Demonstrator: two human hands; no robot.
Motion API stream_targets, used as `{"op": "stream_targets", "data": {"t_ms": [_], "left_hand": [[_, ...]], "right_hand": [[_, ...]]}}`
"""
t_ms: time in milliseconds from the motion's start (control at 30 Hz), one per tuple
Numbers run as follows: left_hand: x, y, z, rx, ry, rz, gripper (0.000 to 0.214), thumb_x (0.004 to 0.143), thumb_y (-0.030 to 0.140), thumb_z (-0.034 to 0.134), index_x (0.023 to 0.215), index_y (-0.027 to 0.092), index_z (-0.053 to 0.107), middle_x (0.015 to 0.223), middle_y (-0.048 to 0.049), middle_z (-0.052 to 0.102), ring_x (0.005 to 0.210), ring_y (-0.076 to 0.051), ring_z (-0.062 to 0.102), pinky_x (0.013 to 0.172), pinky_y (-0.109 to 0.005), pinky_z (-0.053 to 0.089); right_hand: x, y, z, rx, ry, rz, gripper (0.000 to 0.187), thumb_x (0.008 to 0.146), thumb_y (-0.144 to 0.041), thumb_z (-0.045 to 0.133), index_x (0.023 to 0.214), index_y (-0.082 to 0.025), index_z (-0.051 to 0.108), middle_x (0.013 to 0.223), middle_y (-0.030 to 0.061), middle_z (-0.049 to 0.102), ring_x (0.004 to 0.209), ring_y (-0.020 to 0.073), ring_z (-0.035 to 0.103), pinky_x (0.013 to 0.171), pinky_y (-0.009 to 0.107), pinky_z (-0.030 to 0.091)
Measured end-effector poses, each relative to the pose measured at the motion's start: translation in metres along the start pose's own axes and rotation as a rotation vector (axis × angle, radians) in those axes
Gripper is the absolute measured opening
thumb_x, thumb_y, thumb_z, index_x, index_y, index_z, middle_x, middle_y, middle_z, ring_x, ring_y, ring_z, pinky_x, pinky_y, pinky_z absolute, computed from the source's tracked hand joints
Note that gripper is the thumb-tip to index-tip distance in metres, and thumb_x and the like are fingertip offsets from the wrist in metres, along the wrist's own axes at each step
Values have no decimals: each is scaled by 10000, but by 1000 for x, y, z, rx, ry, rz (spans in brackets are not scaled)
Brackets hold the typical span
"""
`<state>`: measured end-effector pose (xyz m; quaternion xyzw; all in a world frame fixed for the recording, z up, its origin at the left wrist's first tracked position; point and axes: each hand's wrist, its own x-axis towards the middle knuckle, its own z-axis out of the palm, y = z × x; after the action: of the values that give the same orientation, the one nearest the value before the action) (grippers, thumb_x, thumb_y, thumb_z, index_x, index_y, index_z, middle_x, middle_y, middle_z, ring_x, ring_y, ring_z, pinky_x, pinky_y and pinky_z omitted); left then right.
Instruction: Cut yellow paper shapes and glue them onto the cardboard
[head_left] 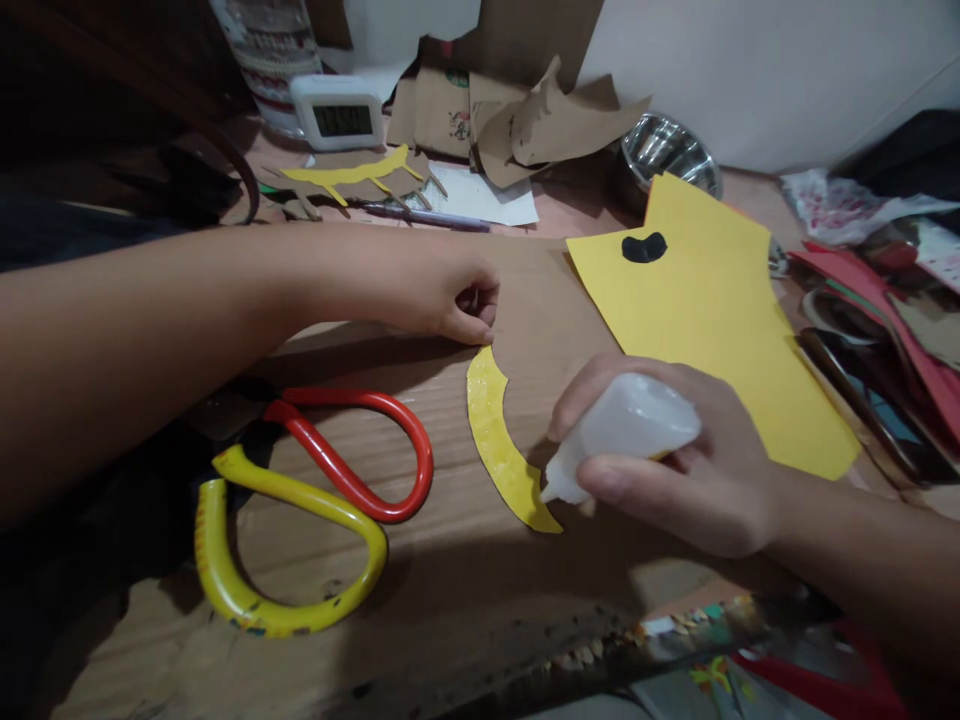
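A curved yellow paper strip (491, 430) lies on the brown cardboard (450, 590), with glossy wet-looking patches along its face. My left hand (450, 285) pinches the strip's upper tip between thumb and fingers. In my right hand (675, 490) is a white translucent glue bottle (637, 425), tilted with its nozzle down at the strip's lower right end. Left of the strip rest scissors with one red handle (360, 395) and one yellow handle (292, 610); their blades are hidden in shadow below my left forearm.
Yellow paper (712, 300) with a black shape (643, 247) lies at right. Behind are a digital clock (337, 112), a plastic bottle (262, 60), a metal bowl (667, 150), cardboard scraps (555, 110) and a pen (427, 217). A phone-like dark object (870, 400) sits far right.
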<state>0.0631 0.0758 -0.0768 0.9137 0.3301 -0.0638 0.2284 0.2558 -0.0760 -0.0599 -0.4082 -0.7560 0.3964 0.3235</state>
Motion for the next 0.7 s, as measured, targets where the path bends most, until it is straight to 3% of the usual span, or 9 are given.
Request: {"op": "stream_targets", "data": {"t_ms": [167,333,600,700], "left_hand": [[-4,10,-4,24,4,-68,386,903,369,433,933,82,689,719,86,552,863,-87,578,834,-206,300],[-4,9,-4,43,4,-44,300,864,344,554,944,86,684,698,91,549,868,-109,586,851,-214,317],[0,-7,1,-68,-10,28,333,901,379,455,915,112,654,725,85,532,919,-132,610,891,-233,343],[-1,-4,0,-45,-11,22,327,890,405,486,919,126,655,714,80,527,912,-141,597,904,-261,349]], "right_hand": [[0,-4,-6,4,118,-30,148,890,-274,717,807,-217,609,687,-45,666,605,93,639,556,167,509],[-1,0,0,-3,52,-21,204,914,-314,709,780,-213,593,686,-44,666,580,80,618,533,158,485],[-8,9,5,17,45,54,257,881,-395,751,784,-201,614,672,-10,674,502,109,584,456,227,423],[-7,7,4,17,-20,77,253,873,-380,753,765,-200,612,683,6,689,534,127,608,473,239,428]]}}
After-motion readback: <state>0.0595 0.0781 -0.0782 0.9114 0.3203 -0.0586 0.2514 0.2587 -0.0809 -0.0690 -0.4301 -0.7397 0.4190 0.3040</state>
